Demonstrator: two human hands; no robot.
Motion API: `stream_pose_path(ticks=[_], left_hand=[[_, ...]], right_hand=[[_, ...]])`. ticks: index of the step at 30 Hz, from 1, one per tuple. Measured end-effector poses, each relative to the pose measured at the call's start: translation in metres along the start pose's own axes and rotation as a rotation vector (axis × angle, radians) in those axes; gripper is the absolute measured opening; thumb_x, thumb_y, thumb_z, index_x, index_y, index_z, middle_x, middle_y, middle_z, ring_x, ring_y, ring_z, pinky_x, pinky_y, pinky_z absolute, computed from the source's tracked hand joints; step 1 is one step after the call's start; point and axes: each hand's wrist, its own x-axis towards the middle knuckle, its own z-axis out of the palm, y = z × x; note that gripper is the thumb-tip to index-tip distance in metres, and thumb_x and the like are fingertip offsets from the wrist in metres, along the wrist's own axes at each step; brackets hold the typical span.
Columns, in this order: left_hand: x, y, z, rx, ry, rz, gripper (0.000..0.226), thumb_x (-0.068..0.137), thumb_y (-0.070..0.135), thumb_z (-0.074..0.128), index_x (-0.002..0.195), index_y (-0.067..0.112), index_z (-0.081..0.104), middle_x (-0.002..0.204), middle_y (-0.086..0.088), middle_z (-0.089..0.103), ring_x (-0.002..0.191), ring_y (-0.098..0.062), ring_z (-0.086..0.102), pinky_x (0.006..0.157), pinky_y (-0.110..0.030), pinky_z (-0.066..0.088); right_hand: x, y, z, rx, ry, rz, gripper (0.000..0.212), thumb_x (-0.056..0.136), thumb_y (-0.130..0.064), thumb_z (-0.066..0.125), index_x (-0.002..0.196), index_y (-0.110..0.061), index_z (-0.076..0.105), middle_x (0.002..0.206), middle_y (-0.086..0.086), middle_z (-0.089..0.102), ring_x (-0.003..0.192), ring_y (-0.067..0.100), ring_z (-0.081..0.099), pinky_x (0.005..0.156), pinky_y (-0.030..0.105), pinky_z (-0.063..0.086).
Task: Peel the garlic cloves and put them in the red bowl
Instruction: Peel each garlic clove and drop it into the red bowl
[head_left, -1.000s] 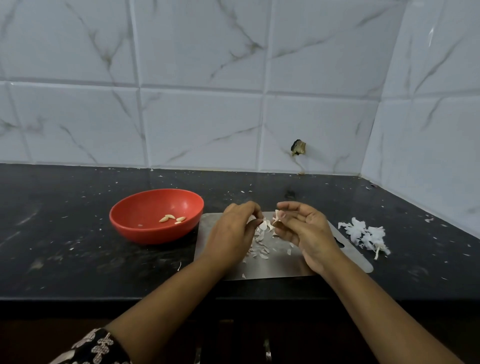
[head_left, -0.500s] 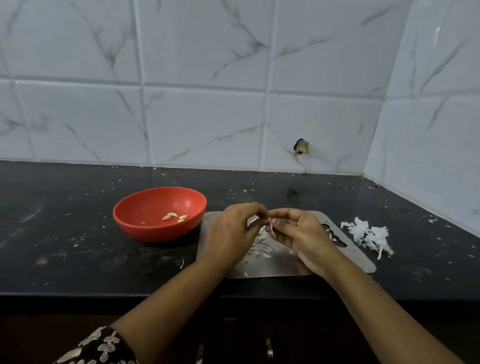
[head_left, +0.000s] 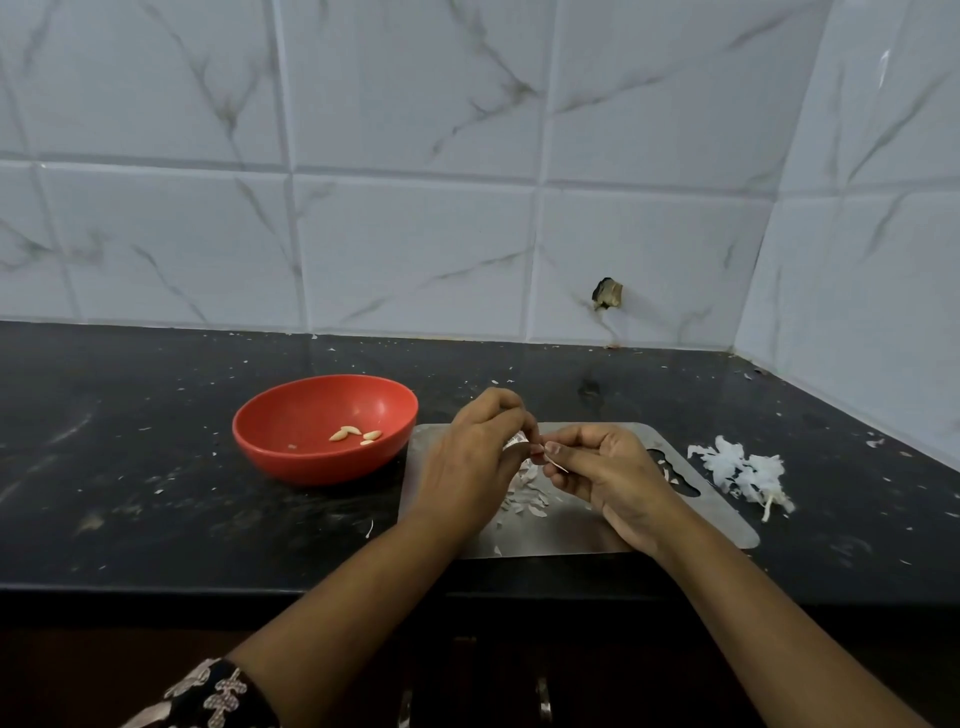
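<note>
Hands closer than before: left hand (head_left: 475, 462) pinches the garlic clove (head_left: 513, 443); right hand (head_left: 610, 475) pinches its loosened skin (head_left: 557, 464).

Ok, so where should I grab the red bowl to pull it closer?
Pinch the bowl by its near rim, thumb inside, fingers on the outer wall, coming from above on its left-front side. It sits upright with smooth sloping walls, so the rim is the only edge to hold. The board crowds its right side, and the cloves lie low in the bottom.
</note>
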Motion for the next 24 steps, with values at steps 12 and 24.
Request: stream_pose_path(ticks=[12, 24], left_hand=[[-0.0010, -0.0050, 0.0050, 0.015, 0.090, 0.067, 0.009, 0.080, 0.015, 0.074, 0.082, 0.021, 0.068, 0.100, 0.013, 0.058, 0.079, 0.005, 0.042, 0.057, -0.005, 0.032], [0.0007, -0.0071, 0.0059, 0.065, 0.013, 0.146, 0.004, 0.082, 0.019, 0.064, 0.085, 0.019, 0.066, 0.104, 0.009, 0.059, 0.082, -0.004, 0.054, 0.054, -0.006, 0.030]], right_hand=[[-0.0017, -0.0010, 0.0008, -0.008, 0.010, 0.003, 0.010, 0.090, 0.002, 0.061, 0.088, 0.000, 0.071, 0.078, 0.013, 0.071, 0.066, 0.012, 0.064, 0.061, 0.017, 0.055], [0.0002, 0.0009, -0.0007, -0.014, -0.013, 0.020, 0.007, 0.090, 0.004, 0.060, 0.091, 0.007, 0.066, 0.073, 0.013, 0.068, 0.058, 0.010, 0.061, 0.056, 0.016, 0.052]])
